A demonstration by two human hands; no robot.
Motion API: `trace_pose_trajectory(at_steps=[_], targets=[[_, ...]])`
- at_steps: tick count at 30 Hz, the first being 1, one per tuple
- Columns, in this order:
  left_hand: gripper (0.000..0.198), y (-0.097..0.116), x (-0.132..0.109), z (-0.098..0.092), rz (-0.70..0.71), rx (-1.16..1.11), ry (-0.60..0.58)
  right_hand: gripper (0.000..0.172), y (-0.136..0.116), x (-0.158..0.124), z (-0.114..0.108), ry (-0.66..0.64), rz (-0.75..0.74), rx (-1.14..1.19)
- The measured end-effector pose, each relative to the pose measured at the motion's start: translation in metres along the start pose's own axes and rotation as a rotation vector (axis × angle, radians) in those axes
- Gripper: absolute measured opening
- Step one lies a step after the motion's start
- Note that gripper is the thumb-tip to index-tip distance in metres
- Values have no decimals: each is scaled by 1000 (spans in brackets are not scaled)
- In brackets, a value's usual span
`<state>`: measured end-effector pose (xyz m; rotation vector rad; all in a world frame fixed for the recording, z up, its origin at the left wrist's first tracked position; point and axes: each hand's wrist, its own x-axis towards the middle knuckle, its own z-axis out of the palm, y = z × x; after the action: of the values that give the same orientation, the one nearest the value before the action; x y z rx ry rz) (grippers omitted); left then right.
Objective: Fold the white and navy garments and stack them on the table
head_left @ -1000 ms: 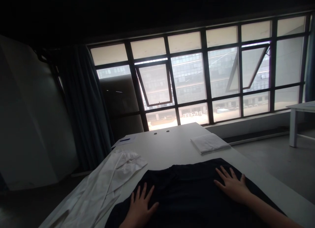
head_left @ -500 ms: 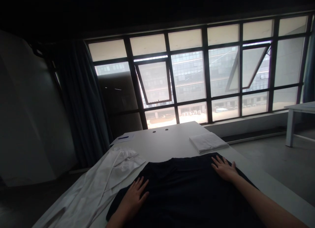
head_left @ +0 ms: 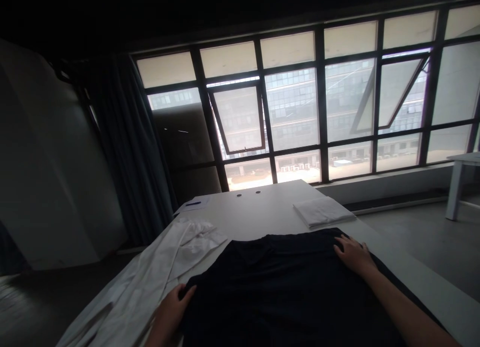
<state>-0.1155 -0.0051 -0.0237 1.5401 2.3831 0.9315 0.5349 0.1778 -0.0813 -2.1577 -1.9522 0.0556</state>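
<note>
We have the dark garment (head_left: 285, 282) spread on the white table (head_left: 258, 212). Our left hand (head_left: 168, 312) is at the garment's left edge, thumb and forefinger narrowly apart — whether they pinch fabric, we cannot tell. Our right hand (head_left: 354, 256) lies on its far right corner, fingers bent, grip unclear. Left of the garment lies a rumpled white cloth (head_left: 161, 267) — beyond the garment's far edge, a folded white cloth (head_left: 323, 212).

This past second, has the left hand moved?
Yes, the left hand moved left against the table holes, to the left edge of the dark garment.
</note>
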Motion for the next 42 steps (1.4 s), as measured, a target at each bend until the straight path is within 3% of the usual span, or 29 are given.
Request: trace_pose_trajectory(at_steps=[5,10,14,19,24,32,37,39,42], targets=[[46,13,-4,6,225,-263,1,58,4,-2,-1,51,3,18],[45,20,-7,4,213,-338,76,56,4,-2,-2,56,-17,11],[51,17,-4,3,132,-351,49,55,2,-5,-5,58,-7,-15],[53,13,-3,-1,105,-240,-63,65,-15,-22,-8,-21,117,-151],[50,14,-3,-6,114,40,-70,87,-39,-41,-6,-223,109,-23],[40,21,-7,-10,84,287,-62,94,-45,-45,-3,-237,98,-42],[45,34,-13,-9,341,418,148,93,-46,-48,-3,-199,88,-55],[46,49,-23,-1,469,386,88,93,-46,-49,-2,-199,83,-65],[60,71,-43,19,587,351,-145,91,-45,-50,-2,-188,68,-63]])
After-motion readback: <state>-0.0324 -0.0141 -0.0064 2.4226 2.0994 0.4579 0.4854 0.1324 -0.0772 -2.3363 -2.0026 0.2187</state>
